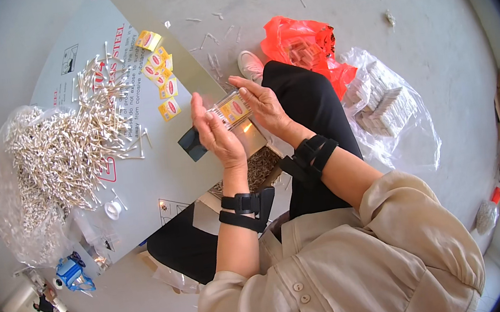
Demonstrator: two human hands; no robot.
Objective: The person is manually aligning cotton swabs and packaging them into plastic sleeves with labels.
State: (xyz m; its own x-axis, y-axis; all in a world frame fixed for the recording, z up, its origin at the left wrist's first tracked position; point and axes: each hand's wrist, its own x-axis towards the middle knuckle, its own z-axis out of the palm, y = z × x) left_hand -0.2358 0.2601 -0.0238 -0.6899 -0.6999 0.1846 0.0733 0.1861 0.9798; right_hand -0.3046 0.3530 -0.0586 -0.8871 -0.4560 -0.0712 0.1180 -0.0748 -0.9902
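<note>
Between my two hands, over the table's edge, is a small clear box of cotton swabs (233,109) with a yellow card inside. My left hand (217,132) presses its left side, fingers stretched along it. Against the right side lies my right hand (264,107), its fingers straight too. Left of them, several yellow cards (168,88) lie in an overlapping row on the table (145,169). A dark flat piece (191,146) juts out beside my left hand. Farther left spreads a heap of loose cotton swabs (68,147), partly in a clear plastic bag (1,186).
Below my hands stands an open cardboard box (209,201) holding many thin brownish pieces. On the floor at right are a red plastic bag (287,30) with clear boxes and a clear bag (421,129) of white packs. A small white round item (113,210) sits near the heap.
</note>
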